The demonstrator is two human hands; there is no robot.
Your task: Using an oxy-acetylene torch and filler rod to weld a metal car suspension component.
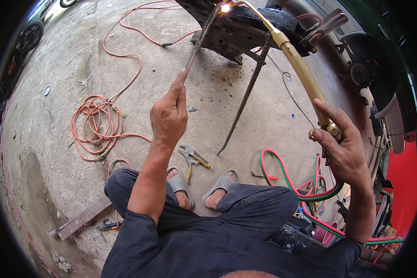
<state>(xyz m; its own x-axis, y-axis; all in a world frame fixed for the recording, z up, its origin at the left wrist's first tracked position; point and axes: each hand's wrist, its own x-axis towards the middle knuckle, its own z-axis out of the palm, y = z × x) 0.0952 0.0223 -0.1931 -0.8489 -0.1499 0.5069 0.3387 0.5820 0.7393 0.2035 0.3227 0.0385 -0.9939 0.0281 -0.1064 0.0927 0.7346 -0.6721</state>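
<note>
My right hand (343,143) is wrapped round the valve end of a brass gas torch (297,62), thumb by a valve knob. The torch's bent tip reaches up to the top of the view, where a bright glow (225,8) shows at the edge of a dark metal piece (236,34). My left hand (170,111) pinches a long, thin metal rod (200,44), index finger stretched along it. The rod's far end comes close to the glow; whether it touches the metal is lost in the glare.
A ribbed steel bar (246,95) slants down from the dark metal to the floor. Locking pliers (194,157) lie before my feet. An orange hose (95,120) is coiled at left, near a metal bar (85,217). Red and green hoses (306,197) loop at right.
</note>
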